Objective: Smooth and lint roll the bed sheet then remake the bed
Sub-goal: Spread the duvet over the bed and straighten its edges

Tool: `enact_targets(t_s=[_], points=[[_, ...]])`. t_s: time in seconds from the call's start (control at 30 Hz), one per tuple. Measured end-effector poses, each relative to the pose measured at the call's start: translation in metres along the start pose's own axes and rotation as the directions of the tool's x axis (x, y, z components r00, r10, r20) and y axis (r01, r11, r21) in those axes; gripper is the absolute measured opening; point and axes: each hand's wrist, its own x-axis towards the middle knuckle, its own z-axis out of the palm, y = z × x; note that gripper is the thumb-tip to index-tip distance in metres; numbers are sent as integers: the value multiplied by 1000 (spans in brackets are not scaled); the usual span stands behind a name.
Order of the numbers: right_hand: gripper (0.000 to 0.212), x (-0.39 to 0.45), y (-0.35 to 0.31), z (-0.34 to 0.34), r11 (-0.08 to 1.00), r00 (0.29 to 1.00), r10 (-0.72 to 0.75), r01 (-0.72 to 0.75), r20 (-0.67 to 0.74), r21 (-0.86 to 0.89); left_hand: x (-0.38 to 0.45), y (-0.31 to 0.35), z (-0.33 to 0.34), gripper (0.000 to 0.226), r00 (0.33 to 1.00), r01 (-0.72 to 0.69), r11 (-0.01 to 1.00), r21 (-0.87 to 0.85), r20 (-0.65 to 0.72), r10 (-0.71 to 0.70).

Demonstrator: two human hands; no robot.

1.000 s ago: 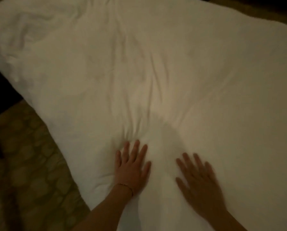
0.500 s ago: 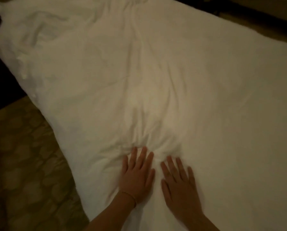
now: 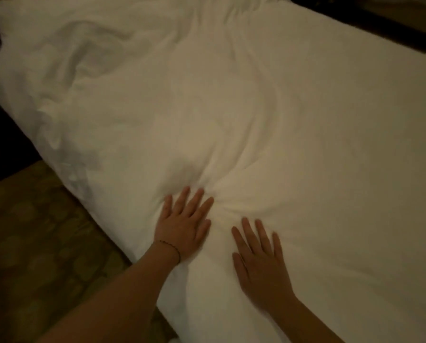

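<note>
Head view looks down on a white sheet (image 3: 231, 115) that covers the bed and fills most of the dim picture. Both hands lie flat on the sheet near its close edge, palms down, fingers straight and a little spread, gripping nothing. The left hand (image 3: 184, 226) sits near the bed's left edge, with a thin bracelet (image 3: 171, 247) round its wrist; its fingertips (image 3: 201, 193) press into a knot of small creases that fan out from them. The right hand (image 3: 259, 263) lies just beside it, slightly nearer the camera, the two apart with a strip of cloth between. Beyond the hands a long curved fold runs up the middle of the sheet, and the far left corner is rumpled into deeper folds. The right part of the sheet lies smoother. A patterned carpet (image 3: 34, 243) shows at lower left, below the bed's edge.
</note>
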Motion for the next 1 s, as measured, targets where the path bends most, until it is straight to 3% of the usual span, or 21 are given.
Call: enact_targets(t_s=[0.1, 0.17, 0.27, 0.37, 0.47, 0.57, 0.67, 0.8, 0.9, 1.0], points=[[55, 52, -60, 10, 998, 998, -54, 55, 37, -7, 5, -94, 0, 61, 977, 206, 976, -74, 72, -201], [55, 76, -80, 15, 997, 996, -72, 73, 53, -19, 12, -115, -3, 63, 965, 252, 960, -123, 106, -240], [55, 114, -116, 26, 996, 993, -71, 75, 95, -41, 18, -132, -5, 64, 974, 221, 960, -174, 88, -208], [56, 139, -136, 34, 992, 987, -106, 114, 122, -56, 22, -142, 3, 63, 996, 82, 981, -174, -4, -84], [59, 160, -131, 33, 990, 989, -99, 109, 105, -87, 26, -163, 9, 58, 999, -9, 988, -157, -41, 3], [64, 184, -110, 22, 989, 996, 3, 11, 90, -150, 35, -194, 10, 60, 972, 214, 948, -237, -41, -230], [69, 203, -92, 18, 968, 982, 178, -164, 61, -190, 51, -214, 6, 63, 909, 407, 850, -333, 54, -414], [73, 219, -89, 28, 958, 967, 241, -225, 78, -178, 76, -210, 3, 69, 896, 430, 816, -387, 67, -440], [73, 222, -87, 29, 959, 968, 223, -197, 116, -202, 82, -214, 8, 68, 899, 420, 837, -351, 34, -437], [71, 247, -103, 22, 964, 976, 211, -199, 56, -174, 98, -228, 6, 66, 917, 369, 869, -329, -23, -398]])
